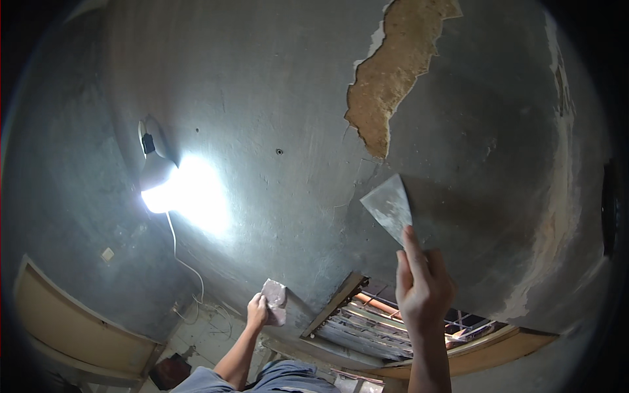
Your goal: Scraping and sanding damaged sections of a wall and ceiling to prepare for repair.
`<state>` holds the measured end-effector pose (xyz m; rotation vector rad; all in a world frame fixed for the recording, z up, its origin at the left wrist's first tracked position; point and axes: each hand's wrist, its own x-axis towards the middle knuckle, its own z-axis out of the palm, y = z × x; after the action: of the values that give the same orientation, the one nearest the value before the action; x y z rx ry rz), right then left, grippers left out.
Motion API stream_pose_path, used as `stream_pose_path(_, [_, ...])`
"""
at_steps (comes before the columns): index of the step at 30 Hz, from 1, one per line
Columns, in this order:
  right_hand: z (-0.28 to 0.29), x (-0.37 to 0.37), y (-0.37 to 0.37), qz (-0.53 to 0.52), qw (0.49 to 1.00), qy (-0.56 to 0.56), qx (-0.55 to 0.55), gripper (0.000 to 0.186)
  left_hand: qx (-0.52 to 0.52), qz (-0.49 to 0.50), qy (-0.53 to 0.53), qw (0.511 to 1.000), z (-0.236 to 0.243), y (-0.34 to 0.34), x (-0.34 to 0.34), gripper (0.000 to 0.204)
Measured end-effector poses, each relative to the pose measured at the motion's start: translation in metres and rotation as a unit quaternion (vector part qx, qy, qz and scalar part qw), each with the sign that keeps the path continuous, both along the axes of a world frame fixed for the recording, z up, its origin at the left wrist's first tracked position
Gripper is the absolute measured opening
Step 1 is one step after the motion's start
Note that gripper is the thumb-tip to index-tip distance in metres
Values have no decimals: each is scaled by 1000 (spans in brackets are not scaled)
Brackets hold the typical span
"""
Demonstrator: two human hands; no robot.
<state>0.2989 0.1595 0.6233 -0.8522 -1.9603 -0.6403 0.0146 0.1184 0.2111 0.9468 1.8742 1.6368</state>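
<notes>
My right hand [424,285] grips a putty knife [391,206], index finger stretched along its broad blade. The blade is smeared with whitish paste and lies close to the grey wall [282,85], just below a peeled tan patch [386,78] with ragged edges. Whether it touches the wall I cannot tell. Thin cracks run down from the lower tip of the patch. Lower and to the left, my left hand [257,310] is closed on a flat pinkish-grey rectangular piece [276,302] with pale smears. Its handle, if any, is hidden.
A glaring lamp [157,177] hangs on the wall at left, its white cord [175,245] trailing down. A slatted window opening [367,327] lies behind my right forearm. A pale repaired strip [557,177] runs down the right. A wooden-framed panel [78,321] stands lower left.
</notes>
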Motion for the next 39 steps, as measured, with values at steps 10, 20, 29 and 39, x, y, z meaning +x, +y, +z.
stream_pose_path(10, [-10,-34,-3,23,998,-14,-63,58,-282,7,85,956,-96,-83,-24,28])
stream_pose_path(20, [-67,-53,0,53,989,-9,-137,62,-369,27,35,928,-122,-121,-34,29])
stream_pose_path(29, [-78,-64,-1,81,966,-130,-210,56,-210,-64,65,973,-77,-43,-7,38])
stream_pose_path(39, [-188,44,-53,8,948,187,-256,50,-120,-194,-27,973,-30,-30,2,38])
